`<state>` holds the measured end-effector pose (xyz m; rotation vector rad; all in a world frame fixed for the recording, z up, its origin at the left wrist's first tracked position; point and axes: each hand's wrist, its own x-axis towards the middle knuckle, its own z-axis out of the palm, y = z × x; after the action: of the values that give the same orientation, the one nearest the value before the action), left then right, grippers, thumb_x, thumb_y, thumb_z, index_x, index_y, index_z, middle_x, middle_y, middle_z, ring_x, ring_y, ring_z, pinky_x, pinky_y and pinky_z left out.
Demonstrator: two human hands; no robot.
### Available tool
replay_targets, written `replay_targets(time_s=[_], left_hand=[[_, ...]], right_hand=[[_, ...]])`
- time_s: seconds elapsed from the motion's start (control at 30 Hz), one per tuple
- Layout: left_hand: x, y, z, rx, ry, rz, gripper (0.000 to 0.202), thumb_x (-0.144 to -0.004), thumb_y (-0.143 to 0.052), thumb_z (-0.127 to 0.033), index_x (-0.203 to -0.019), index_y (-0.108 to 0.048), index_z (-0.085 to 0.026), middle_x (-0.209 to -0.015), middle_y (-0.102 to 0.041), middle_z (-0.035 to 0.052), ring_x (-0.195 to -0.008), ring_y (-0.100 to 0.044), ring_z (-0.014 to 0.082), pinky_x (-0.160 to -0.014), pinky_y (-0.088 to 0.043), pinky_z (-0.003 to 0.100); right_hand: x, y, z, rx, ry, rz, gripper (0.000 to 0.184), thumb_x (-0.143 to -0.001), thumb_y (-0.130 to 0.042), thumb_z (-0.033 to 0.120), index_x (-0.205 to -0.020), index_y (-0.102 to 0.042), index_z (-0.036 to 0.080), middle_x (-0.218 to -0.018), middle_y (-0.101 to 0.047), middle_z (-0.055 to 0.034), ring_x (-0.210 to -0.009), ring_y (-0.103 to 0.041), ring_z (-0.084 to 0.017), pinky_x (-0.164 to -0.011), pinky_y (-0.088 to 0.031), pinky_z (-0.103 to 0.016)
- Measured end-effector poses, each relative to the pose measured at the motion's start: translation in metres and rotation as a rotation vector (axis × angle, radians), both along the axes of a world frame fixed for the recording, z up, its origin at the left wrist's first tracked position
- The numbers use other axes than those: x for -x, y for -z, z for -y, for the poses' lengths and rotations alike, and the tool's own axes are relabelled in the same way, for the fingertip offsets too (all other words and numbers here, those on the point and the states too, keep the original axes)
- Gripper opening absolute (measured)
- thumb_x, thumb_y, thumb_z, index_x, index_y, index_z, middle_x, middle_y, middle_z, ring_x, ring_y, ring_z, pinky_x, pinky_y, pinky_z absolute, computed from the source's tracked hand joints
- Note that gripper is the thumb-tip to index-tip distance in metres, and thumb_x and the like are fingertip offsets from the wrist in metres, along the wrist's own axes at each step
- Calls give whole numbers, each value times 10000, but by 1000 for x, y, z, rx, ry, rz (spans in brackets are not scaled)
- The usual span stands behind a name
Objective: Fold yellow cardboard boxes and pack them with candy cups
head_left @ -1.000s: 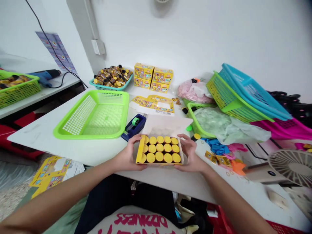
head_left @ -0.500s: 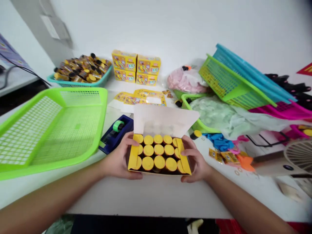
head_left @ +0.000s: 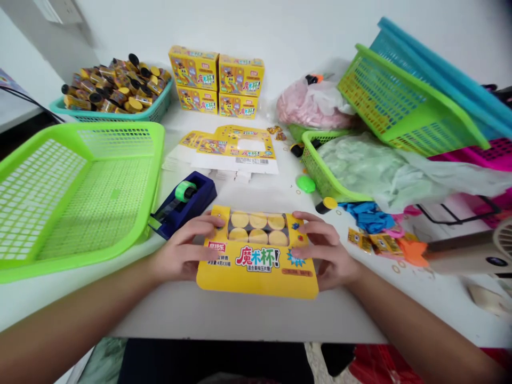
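A yellow printed candy box (head_left: 260, 274) lies at the front of the table with its lid folded over the top. Through the lid's window several yellow bottle caps (head_left: 258, 220) show in rows. The lid's front flap sticks out toward me. My left hand (head_left: 192, 245) grips the box's left side, fingers on the lid's edge. On the opposite side my right hand (head_left: 324, 248) grips it the same way, with fingertips on the top. Both thumbs are mostly hidden. Left of the box stands a blue tape dispenser (head_left: 186, 202) with a green roll.
A green basket (head_left: 154, 186) is at left, a teal basket (head_left: 154, 111) of small bottles behind it. Closed yellow boxes (head_left: 216, 80) stand stacked by the wall, flat cartons (head_left: 236, 146) before them. At right are a bag-filled basket (head_left: 320, 168), a capped bottle (head_left: 326, 205) and a fan (head_left: 472, 250).
The box's raised lid has come down over the bottles toward me. Both hands have shifted their fingers onto the top edges. The camera view has moved slightly.
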<state>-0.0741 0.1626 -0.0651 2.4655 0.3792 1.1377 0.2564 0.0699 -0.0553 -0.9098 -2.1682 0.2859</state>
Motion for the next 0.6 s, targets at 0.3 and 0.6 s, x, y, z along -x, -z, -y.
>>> replay_targets(time_s=[0.3, 0.6], left_hand=[[-9, -33, 14, 4, 131, -60, 578, -654, -789, -557, -1076, -524, -263, -1239, -511, 104, -1277, -432, 325, -1080, -374, 573], [-15, -36, 25, -43, -21, -23, 415, -710, -808, -306, -1033, -552, -254, -1121, -622, 72, -1211, -527, 289, -1011, -465, 526]], right_hand=[[36, -25, 24, -113, 110, -53, 680, -611, -805, 558, -1169, -549, 265, -1085, -532, -87, -1155, -572, -359, -1105, -333, -623], [28, -29, 18, -275, 75, 82, 592, -692, -819, 270, -1248, -618, 301, -1031, -657, -38, -1145, -634, -291, -1043, -507, -510]])
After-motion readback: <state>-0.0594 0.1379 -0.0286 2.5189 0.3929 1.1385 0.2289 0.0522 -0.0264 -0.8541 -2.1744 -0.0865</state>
